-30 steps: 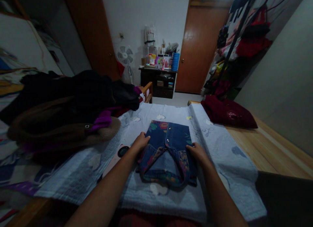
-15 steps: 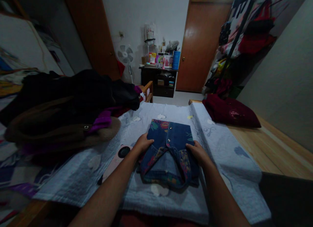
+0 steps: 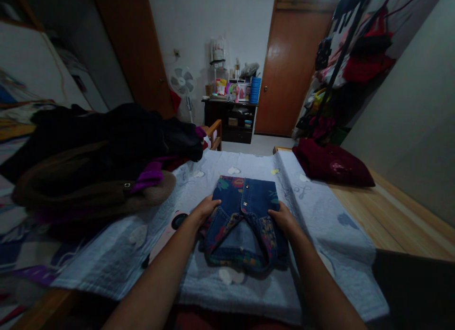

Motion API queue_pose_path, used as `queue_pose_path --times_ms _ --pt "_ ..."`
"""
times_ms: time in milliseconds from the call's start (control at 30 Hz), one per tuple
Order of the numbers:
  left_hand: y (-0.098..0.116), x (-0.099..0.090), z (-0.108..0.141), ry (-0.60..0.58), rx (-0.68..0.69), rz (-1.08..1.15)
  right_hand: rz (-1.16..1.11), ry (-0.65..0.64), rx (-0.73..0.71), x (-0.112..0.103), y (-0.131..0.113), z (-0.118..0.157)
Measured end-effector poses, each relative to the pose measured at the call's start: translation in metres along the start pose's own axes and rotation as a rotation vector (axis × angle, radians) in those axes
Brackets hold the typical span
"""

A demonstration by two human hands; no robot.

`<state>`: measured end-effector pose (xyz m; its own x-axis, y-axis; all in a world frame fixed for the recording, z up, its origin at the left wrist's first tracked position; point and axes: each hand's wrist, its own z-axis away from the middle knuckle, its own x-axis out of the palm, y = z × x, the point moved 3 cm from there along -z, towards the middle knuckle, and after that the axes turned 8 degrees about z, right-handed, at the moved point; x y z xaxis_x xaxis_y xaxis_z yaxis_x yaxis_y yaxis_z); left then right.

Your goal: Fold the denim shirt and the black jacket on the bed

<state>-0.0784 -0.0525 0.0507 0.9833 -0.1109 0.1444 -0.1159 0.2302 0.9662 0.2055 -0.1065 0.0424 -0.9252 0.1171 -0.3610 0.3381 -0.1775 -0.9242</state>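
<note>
A blue denim jacket (image 3: 261,195) with a colourful floral pattern and metal snap buttons lies folded in front of me, its collar towards me. At its left edge, my left hand (image 3: 207,209) grips the cloth, thumb on top and fingers hidden beneath or behind it. On the opposite edge my right hand (image 3: 282,217) holds the denim the same way. A pale blue sheet (image 3: 256,289) with cloud shapes lies under the jacket. Beside my left forearm is a pink phone (image 3: 165,235) with a round black camera part, partly covered by the arm.
Dark clothes (image 3: 117,131) are heaped on the left. A folded maroon garment (image 3: 330,164) lies on the wooden board (image 3: 369,202) at right. Further back stand a fan (image 3: 183,81), a black cabinet (image 3: 227,136) and a wooden door (image 3: 284,69). Clothes hang at the right.
The camera view has shifted slightly. Both hands keep their grip on the jacket's sides, and the jacket lies almost unchanged on the sheet.
</note>
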Motion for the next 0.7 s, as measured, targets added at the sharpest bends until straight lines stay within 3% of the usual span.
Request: queue_pose_path --times_ms 100,400,567,700 --pt "0.0 0.004 0.006 -0.059 0.019 0.112 0.043 0.007 -0.064 -0.006 -0.013 -0.004" --pt "-0.003 0.021 0.05 0.115 0.161 0.295 0.284 -0.19 -0.14 -0.029 -0.067 -0.032" --pt "-0.005 0.046 0.088 0.094 0.133 0.434 0.652 -0.24 -0.315 -0.033 -0.108 -0.057" --pt "-0.01 0.074 0.113 0.048 0.031 0.559 1.01 -0.221 -0.46 -0.018 -0.136 -0.079"
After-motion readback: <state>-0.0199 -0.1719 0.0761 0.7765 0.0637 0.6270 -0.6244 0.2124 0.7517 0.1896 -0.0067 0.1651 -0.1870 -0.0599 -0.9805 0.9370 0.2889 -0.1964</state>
